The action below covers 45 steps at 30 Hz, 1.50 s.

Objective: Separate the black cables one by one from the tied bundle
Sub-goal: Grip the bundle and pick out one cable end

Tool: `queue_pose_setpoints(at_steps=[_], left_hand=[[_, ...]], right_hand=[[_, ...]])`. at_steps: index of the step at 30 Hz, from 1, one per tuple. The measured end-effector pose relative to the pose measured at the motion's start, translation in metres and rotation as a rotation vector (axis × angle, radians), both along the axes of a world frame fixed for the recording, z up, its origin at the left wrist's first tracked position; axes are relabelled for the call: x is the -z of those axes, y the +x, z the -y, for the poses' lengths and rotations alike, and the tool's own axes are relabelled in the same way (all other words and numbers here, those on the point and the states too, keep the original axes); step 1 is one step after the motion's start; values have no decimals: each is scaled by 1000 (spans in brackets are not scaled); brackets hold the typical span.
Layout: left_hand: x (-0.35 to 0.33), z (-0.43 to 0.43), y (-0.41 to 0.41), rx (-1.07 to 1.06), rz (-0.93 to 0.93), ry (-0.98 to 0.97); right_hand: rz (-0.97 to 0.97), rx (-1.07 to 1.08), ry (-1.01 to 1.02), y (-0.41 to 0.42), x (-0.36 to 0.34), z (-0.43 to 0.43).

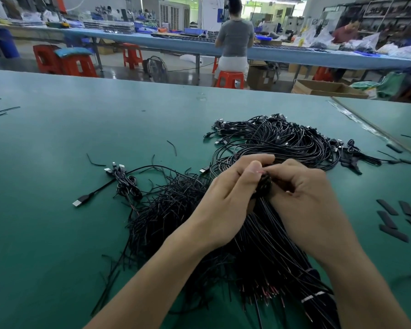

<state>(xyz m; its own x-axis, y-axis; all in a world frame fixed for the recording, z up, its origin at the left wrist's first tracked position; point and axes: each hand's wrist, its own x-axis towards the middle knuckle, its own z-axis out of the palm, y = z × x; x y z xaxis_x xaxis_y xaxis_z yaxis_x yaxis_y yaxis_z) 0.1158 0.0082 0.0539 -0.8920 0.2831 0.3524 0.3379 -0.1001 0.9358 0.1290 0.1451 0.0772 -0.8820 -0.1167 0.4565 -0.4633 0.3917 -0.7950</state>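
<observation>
Left grip (226,200) and right grip (301,193) meet over the tied bundle of black cables (259,245). Their fingers are curled and pinch it at its bound waist, where a dark tie (264,184) wraps the strands. Whether a single cable is pinched cannot be told. The bundle lies on the green worktop (57,138), with its plug ends (221,127) fanned out beyond the grips and its stripped, red-tipped ends pointing toward the person. Just left of it, touching its edge, sprawls a loose pile of black wires (166,210). Farther left lie a small coiled cable set (126,184) and a lone USB plug (80,201). Flat black strips (389,217) lie well apart on the right.
</observation>
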Motion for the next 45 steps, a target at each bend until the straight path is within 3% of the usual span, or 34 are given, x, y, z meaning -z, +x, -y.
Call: queue_pose_setpoints(at_steps=[12, 22, 30, 36, 41, 45], left_hand=[[-11, 7, -3, -114, 54, 179], [-13, 7, 1, -114, 73, 181], [-11, 4, -1, -142, 154, 238], [-6, 8, -5, -207, 244, 122], [-2, 6, -9, -256, 390, 52], [1, 10, -8, -146, 430, -55]], right_hand=[[102, 5, -251, 1, 4, 6], [36, 77, -189, 1, 6, 9], [-214, 104, 144, 1, 9, 15], [-198, 50, 300, 2, 13, 10], [-301, 108, 332, 3, 12, 11], [-385, 98, 496, 5, 8, 10]])
